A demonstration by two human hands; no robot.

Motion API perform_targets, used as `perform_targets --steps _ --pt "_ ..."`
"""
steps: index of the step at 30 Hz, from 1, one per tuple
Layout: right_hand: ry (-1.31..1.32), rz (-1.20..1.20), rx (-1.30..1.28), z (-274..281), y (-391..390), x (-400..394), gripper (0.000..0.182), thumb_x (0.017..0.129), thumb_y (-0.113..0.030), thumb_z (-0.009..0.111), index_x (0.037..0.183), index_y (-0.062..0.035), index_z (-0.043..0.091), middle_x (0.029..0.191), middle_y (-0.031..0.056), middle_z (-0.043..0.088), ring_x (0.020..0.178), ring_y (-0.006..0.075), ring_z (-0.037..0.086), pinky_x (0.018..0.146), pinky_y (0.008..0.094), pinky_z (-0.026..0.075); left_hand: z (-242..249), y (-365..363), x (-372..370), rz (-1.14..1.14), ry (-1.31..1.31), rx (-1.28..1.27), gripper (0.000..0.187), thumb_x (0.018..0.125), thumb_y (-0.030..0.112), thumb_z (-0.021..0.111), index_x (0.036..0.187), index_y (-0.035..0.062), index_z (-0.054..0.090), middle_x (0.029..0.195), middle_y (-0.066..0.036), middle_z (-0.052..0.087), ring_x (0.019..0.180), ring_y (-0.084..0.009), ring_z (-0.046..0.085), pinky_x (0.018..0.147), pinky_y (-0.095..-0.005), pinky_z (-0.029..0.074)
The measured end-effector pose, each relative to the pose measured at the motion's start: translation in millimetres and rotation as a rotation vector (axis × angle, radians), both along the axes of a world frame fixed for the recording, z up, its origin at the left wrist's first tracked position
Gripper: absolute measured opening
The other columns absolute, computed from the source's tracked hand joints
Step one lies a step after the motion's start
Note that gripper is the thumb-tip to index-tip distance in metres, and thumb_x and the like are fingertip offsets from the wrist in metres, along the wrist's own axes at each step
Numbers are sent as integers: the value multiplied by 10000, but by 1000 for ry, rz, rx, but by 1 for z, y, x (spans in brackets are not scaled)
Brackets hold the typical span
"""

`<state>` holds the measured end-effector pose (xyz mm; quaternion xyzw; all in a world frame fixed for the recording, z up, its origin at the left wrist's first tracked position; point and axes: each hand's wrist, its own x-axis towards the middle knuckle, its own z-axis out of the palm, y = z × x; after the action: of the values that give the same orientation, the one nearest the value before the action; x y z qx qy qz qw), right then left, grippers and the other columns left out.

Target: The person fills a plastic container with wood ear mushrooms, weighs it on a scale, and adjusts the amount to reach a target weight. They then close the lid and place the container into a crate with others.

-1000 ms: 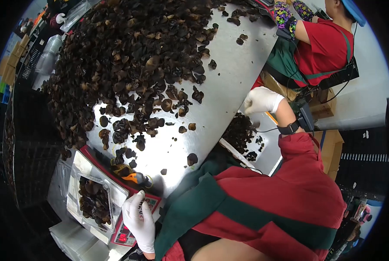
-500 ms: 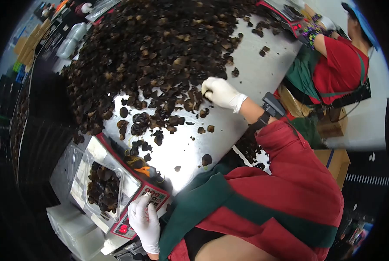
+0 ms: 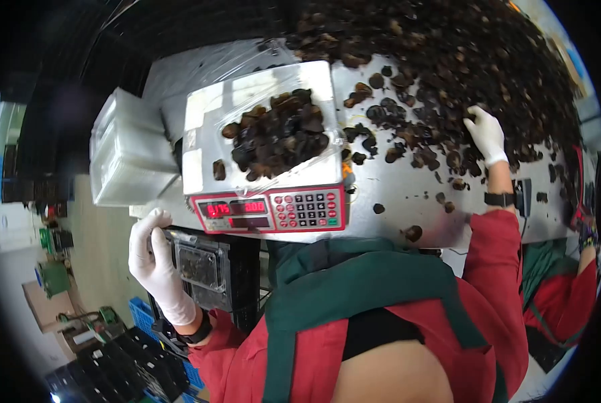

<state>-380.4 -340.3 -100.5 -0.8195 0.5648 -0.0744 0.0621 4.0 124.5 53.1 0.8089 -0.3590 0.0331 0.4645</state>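
My right hand (image 3: 486, 134), in a white glove, reaches to the near edge of a large heap of dark wood ear mushrooms (image 3: 441, 74). Its thumb and fingers are apart, and I see nothing held between them. My left hand (image 3: 154, 258), also gloved, is raised at the front left corner of a red and white digital scale (image 3: 256, 208). Its fingers are loosely bent with a gap to the thumb, holding nothing visible. On the scale sits a clear plastic tray (image 3: 243, 191) of wood ear mushrooms (image 3: 280, 138). The lit display appears to read 0.175.
Stacked clear plastic trays (image 3: 129, 151) stand left of the scale. A black crate (image 3: 230, 269) with packed trays is below the table's front edge. Loose mushrooms lie across the metal table (image 3: 398, 181). A co-worker in a red sleeve (image 3: 572, 295) is at far right.
My view has swung left, so the scale is now central. My left hand has moved from the scale's keypad to its left corner. My right hand remains by the heap, its fingers now more spread.
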Motion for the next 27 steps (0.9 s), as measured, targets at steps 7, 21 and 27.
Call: perform_targets --steps 7,21,27 --pt "-199 96 193 63 52 33 343 846 -194 742 1159 -63 691 721 72 630 678 148 595 667 294 481 -5 -15 48 -20 72 48 207 988 -14 529 1144 -40 662 978 -83 689 915 -137 638 858 -258 487" --pt "-864 987 147 106 180 274 204 829 -174 699 989 -57 654 935 101 669 907 310 619 842 406 490 -68 -165 127 -126 66 325 566 905 334 701 1350 21 545 705 -90 647 614 -146 610 616 -291 496" --pt "-958 853 -9 109 163 262 192 829 -154 723 989 -55 687 1012 109 678 974 286 629 881 376 484 -48 -114 112 -211 -4 374 270 893 210 707 1083 25 655 709 -48 619 634 -111 562 621 -274 475"
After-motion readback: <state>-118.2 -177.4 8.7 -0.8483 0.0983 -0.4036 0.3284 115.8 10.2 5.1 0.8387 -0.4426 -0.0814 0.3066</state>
